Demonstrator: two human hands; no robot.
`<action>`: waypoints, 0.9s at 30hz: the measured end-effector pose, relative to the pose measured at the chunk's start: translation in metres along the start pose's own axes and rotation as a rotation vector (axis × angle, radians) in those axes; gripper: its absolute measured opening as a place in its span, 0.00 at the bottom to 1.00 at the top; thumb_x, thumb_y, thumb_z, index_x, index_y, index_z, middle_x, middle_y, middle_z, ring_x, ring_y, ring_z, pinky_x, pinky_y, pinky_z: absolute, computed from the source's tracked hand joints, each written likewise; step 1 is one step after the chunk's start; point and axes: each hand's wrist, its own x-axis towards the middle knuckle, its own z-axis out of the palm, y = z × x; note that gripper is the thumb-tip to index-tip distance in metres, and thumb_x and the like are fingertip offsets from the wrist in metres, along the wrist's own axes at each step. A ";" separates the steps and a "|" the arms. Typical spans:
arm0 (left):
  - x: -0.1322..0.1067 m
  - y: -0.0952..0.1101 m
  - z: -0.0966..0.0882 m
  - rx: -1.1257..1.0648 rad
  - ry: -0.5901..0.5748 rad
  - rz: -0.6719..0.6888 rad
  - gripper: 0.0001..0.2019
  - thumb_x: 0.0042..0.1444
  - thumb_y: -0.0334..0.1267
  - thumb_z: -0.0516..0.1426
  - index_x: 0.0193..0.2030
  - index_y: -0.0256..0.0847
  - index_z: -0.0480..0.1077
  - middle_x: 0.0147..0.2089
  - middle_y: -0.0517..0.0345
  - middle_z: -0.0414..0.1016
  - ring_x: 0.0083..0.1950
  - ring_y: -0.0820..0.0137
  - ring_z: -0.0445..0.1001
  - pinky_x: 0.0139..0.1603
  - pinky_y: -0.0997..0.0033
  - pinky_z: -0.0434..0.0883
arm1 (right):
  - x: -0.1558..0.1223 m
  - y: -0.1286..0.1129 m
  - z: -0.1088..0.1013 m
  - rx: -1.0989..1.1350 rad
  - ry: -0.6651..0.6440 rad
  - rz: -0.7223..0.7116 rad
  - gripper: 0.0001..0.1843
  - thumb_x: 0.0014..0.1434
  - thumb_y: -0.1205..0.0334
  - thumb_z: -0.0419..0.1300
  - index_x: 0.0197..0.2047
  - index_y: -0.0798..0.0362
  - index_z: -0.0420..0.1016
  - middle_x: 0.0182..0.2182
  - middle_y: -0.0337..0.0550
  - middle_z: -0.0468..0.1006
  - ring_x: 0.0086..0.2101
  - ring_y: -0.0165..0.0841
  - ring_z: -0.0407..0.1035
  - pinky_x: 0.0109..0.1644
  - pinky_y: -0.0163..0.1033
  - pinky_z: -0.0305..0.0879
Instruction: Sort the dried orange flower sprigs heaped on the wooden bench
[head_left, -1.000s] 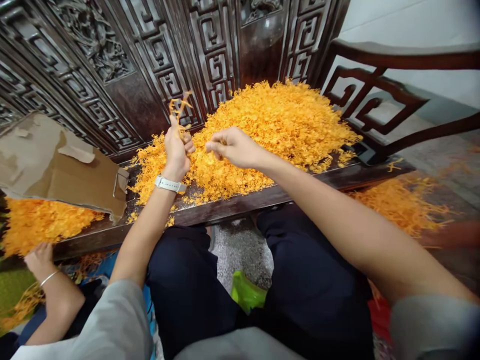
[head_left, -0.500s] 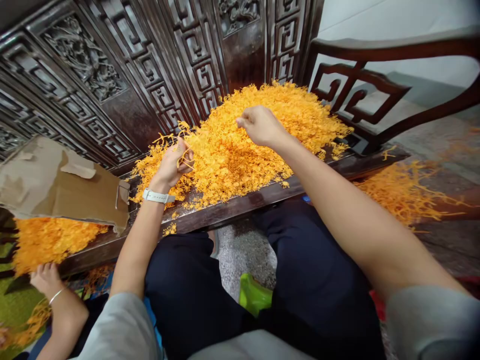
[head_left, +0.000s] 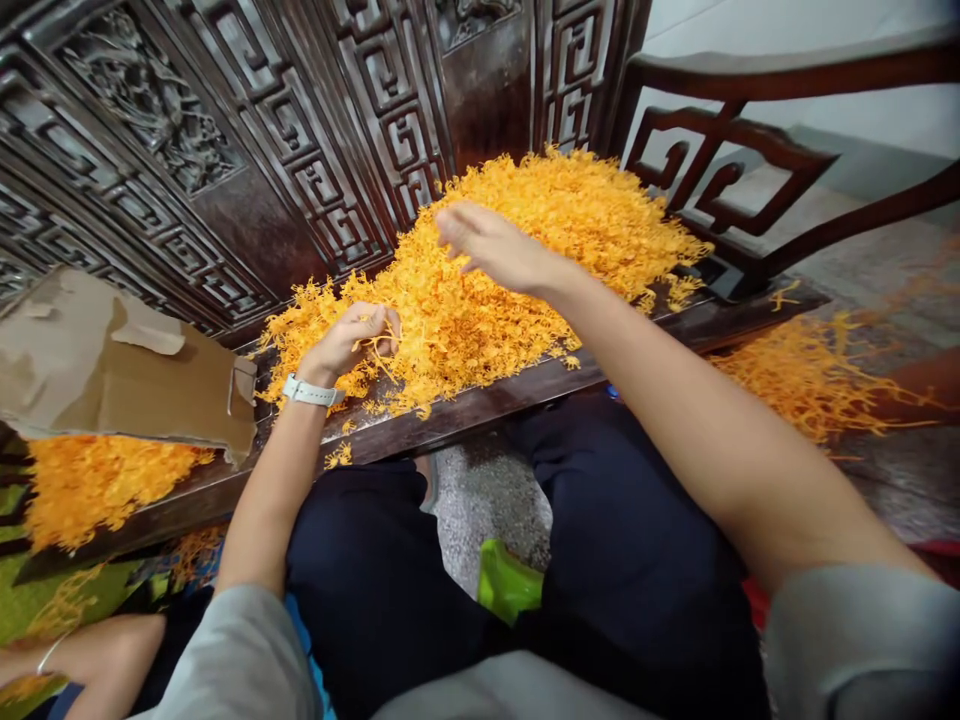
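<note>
A large heap of small orange branched pieces point(head_left: 592, 220), plastic-looking and many-armed, lies along the dark wooden bench. At the heap's left front, my left hand point(head_left: 356, 335) has its fingers curled round a thin orange branched strand point(head_left: 370, 345). My right hand point(head_left: 487, 240) hovers over the middle of the heap, its fingers stretched out to the left and the thumb apart. I see nothing held in it. A pale watch strap point(head_left: 311, 392) is on my left wrist.
A torn cardboard box point(head_left: 172, 370) stands on the bench point(head_left: 450, 415) at left, beside more orange pieces point(head_left: 112, 480). A co-worker's arm point(head_left: 112, 650) shows lower left. Orange strands point(head_left: 810, 380) lie beyond the armrest point(head_left: 787, 80). A green object point(head_left: 510, 580) sits between my legs.
My right hand has moved left and its fingers have opened out. My left hand has dipped slightly and turned inward, still holding a strand. The co-worker's hand has drawn back from the left pile.
</note>
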 end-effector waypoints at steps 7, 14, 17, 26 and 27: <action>0.007 -0.005 0.004 0.127 0.107 0.078 0.27 0.61 0.61 0.65 0.25 0.37 0.77 0.26 0.53 0.76 0.29 0.72 0.75 0.34 0.72 0.71 | 0.006 0.008 0.027 0.049 0.040 0.031 0.30 0.70 0.36 0.60 0.27 0.50 0.64 0.25 0.39 0.65 0.32 0.33 0.61 0.38 0.39 0.64; 0.012 0.006 0.025 0.322 -0.033 0.014 0.31 0.61 0.62 0.64 0.20 0.39 0.64 0.20 0.62 0.62 0.23 0.78 0.60 0.26 0.73 0.59 | 0.027 0.041 0.011 0.212 0.372 0.185 0.31 0.68 0.35 0.62 0.27 0.48 0.58 0.20 0.32 0.51 0.24 0.28 0.52 0.29 0.35 0.54; 0.015 0.009 0.032 0.315 0.056 0.012 0.31 0.65 0.58 0.63 0.20 0.40 0.56 0.20 0.66 0.52 0.21 0.80 0.49 0.23 0.73 0.50 | 0.031 0.041 0.006 0.351 0.379 0.265 0.31 0.66 0.33 0.63 0.28 0.48 0.57 0.19 0.29 0.48 0.21 0.25 0.46 0.25 0.33 0.49; -0.004 0.023 0.016 0.029 0.230 -0.017 0.26 0.61 0.51 0.63 0.17 0.40 0.64 0.14 0.67 0.48 0.16 0.82 0.46 0.20 0.76 0.49 | 0.018 0.108 -0.060 0.252 0.699 0.460 0.31 0.68 0.27 0.52 0.31 0.46 0.60 0.24 0.35 0.57 0.25 0.32 0.60 0.29 0.38 0.63; -0.004 0.020 0.014 -0.003 0.216 -0.040 0.25 0.59 0.52 0.64 0.17 0.40 0.65 0.13 0.67 0.47 0.15 0.82 0.44 0.19 0.76 0.49 | 0.014 0.114 -0.058 0.183 0.620 0.416 0.31 0.67 0.26 0.52 0.34 0.47 0.63 0.27 0.39 0.63 0.30 0.36 0.66 0.33 0.42 0.70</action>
